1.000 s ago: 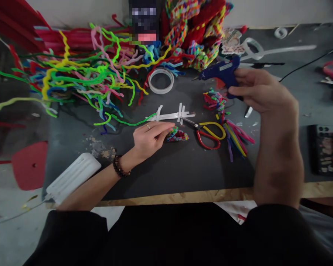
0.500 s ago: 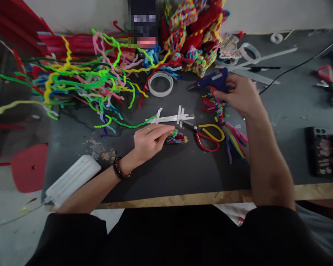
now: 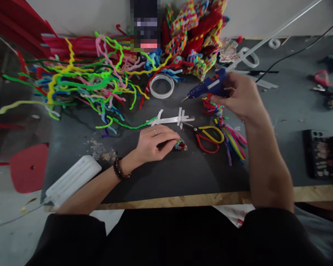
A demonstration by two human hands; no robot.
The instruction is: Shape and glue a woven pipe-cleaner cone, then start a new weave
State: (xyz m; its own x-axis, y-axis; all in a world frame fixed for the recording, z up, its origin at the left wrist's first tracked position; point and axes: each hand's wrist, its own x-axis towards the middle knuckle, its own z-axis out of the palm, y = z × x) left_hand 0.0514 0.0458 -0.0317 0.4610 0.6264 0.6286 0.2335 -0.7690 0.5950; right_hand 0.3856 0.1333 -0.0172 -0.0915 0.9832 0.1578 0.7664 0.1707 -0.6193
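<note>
Pinching a bright bit (image 3: 181, 145) in left grip (image 3: 152, 143), holding glue gun (image 3: 207, 88) in right grip (image 3: 240, 98), maybe risking burns from hot drips.

you're getting a decent open lane along the front of the tabletop (image 3: 194, 177). scissors (image 3: 210, 138) are blocking the right of your left hand (image 3: 154, 142), white strips (image 3: 169, 120) are lying between it and the glue gun (image 3: 203, 88), and that pipe cleaner heap (image 3: 83, 79) is totally crowding the back left.

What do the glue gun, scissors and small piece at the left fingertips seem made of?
Glue gun: probably plastic, by its smooth blue body.
Scissors: likely metal blades, greyish sheen; handles plastic-like, glossy.
Small piece: possibly matte pipe cleaner, given bumpy texture.
</note>
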